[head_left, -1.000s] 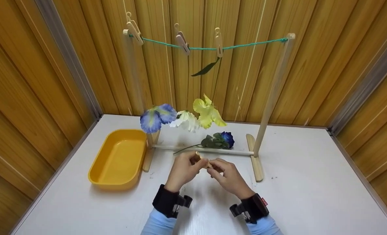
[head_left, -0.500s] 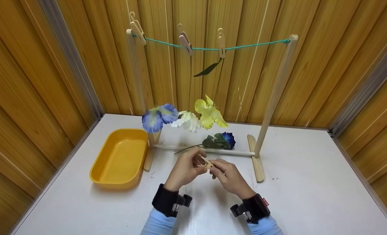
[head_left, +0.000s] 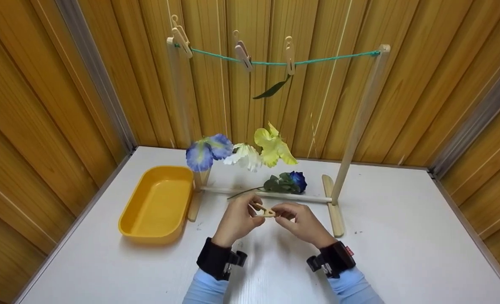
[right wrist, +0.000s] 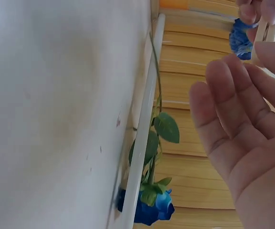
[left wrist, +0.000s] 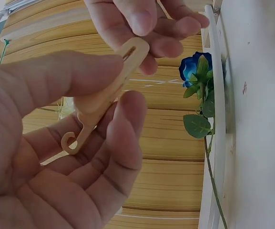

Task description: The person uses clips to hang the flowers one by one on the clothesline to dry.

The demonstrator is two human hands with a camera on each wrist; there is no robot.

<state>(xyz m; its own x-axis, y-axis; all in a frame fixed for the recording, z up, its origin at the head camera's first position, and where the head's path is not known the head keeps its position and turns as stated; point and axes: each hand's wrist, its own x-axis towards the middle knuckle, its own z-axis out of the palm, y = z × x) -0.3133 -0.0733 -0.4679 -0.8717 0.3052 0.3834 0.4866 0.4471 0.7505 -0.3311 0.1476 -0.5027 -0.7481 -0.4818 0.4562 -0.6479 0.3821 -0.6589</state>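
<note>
My left hand [head_left: 238, 219] pinches a beige clothespin [left wrist: 101, 102] between thumb and fingers, its small hook end toward the palm. My right hand [head_left: 304, 221] is beside the clothespin's other end, fingers loosely bent; whether a fingertip touches it is hard to tell. Behind both hands a blue rose [head_left: 298, 181] lies by the rack's bottom bar [head_left: 294, 196]. From the green line [head_left: 315, 61] above, a blue-violet flower [head_left: 199, 156], a white flower [head_left: 244, 157] and a yellow flower [head_left: 271, 145] hang heads down, under three clothespins.
A yellow tub [head_left: 157, 207] stands left of the rack. The rack's right post [head_left: 361, 126] rises from a wooden foot [head_left: 336, 221] on the white table [head_left: 410, 236]. Wood-patterned walls [head_left: 325, 105] enclose the back and sides.
The clothespin has turned in my left hand and now shows its side, with the handles toward the left hand. My right hand has drawn slightly right, away from it. The view shifted slightly.
</note>
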